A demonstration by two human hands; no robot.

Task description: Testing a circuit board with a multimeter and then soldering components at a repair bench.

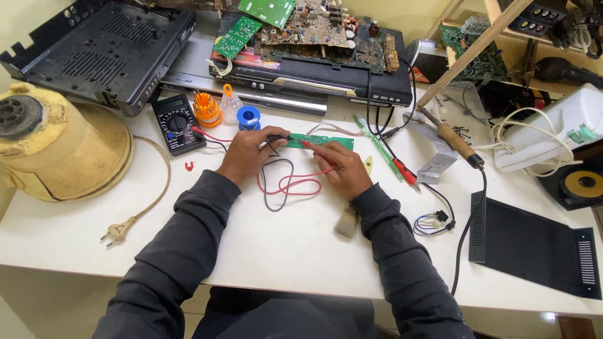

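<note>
While your sleeves are resting on the white table (282, 251), a paintbrush (347, 222) is lying just beside your right wrist. Your left hand (248, 155) is pinching the black probe (278, 137) and your right hand (342, 168) is gripping the red probe (309, 145), both tips touching the narrow green circuit board (320, 140). You seem to be testing contacts; next, shifting the tips calls for steadiness. Beyond, the multimeter (177, 123) is lying face up.

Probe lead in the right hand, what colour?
Red. The right hand holds the red probe on the green circuit board; head view.
</note>
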